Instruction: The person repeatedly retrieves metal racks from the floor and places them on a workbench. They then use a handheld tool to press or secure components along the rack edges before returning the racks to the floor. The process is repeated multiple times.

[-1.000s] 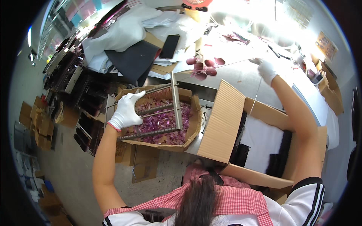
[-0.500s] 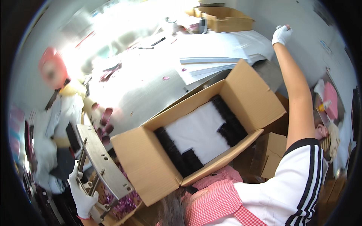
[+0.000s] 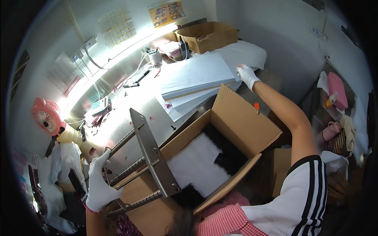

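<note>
My gloved left hand [image 3: 100, 183] is closed round one end of a metal frame [image 3: 151, 151]. The frame has several parallel rods, some of them notched, joined to a flat end plate. It hangs tilted over the left flap and left side of an open cardboard box [image 3: 247, 126]. Inside the box lies white sheet material [image 3: 195, 157] with black furry pieces [image 3: 230, 157] along its sides. My gloved right hand [image 3: 247, 76] is beside the stack of white sheets [image 3: 197, 74], fingers curled in; I cannot make out anything in them.
Against the wall on the bench stand a brown carton [image 3: 208, 37], a pen cup [image 3: 154, 58] and a calculator [image 3: 99, 106]. A pink fan [image 3: 48, 118] is at the left. A small orange piece [image 3: 256, 106] shows by the right flap. Another carton [image 3: 281, 165] is right of the box.
My left hand has lifted the metal frame up and rightward, over the box's left side. My right hand has come down and left, from high up to beside the sheets. The view has shifted.
</note>
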`<state>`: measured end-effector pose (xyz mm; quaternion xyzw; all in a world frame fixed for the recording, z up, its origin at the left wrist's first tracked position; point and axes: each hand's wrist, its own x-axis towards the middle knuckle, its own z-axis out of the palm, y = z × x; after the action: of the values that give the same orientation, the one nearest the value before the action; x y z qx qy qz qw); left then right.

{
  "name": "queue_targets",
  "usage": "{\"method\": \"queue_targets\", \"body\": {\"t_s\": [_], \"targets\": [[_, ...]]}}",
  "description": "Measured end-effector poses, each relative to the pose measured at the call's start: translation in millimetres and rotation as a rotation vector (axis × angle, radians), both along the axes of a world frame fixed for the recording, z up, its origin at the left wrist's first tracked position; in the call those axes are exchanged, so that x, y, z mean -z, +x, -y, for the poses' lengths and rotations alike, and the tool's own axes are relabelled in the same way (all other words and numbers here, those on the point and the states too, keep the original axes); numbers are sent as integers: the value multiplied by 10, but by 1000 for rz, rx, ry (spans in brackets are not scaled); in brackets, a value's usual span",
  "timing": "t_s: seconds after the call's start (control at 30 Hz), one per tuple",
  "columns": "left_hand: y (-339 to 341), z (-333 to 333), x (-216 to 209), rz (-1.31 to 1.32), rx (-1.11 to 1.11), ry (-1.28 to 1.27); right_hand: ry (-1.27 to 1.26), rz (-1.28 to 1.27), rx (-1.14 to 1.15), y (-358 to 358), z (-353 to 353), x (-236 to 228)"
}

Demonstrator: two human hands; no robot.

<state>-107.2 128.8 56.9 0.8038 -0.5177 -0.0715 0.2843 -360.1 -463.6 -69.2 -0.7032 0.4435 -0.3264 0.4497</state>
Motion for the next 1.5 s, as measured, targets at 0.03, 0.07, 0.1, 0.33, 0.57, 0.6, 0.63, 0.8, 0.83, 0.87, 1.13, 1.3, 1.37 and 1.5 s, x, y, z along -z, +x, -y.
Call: {"method": "queue_targets", "body": {"t_s": [0.03,0.07,0.1,0.33,0.57,0.6,0.63,0.8,0.83,0.87,1.13,1.3,1.37,1.5], "targets": [[-2,91,-28,-67,-59,32,-112,76,-139,76,-322,-264],[3,196,-62,-61,59,-44,-269,96,-364,163,-670,-573],[-41,250,-89,-284,30,-83,-496,92,-587,236,-1062,-873],[98,702,-573,-610,477,-259,-1313,226,-983,657,-2997,-2544],[323,546,-951,-811,277,-918,-1359,174,-722,925,-2744,-3537],[352,436,-921,-718,166,-938,-1402,201,-629,939,-2641,-3664],[362,334,-849,-707,172,-873,-1420,211,-527,967,-2535,-3788],[214,95,-208,-810,67,-533,-1714,224,-5,1290,-2058,-4378],[153,104,-58,-818,115,-459,-1761,208,133,1370,-1990,-4474],[85,120,99,-793,106,-352,-1745,236,150,1450,-1931,-4580],[-351,321,1380,-825,236,222,-1752,188,326,2023,-1744,-5003],[-687,330,1738,-765,227,77,-1745,168,413,2325,-1745,-4948],[-778,336,1772,-773,203,102,-1662,70,375,2388,-1743,-4885],[-848,417,1729,-738,236,311,-1618,-78,212,2288,-1667,-4619]]}}
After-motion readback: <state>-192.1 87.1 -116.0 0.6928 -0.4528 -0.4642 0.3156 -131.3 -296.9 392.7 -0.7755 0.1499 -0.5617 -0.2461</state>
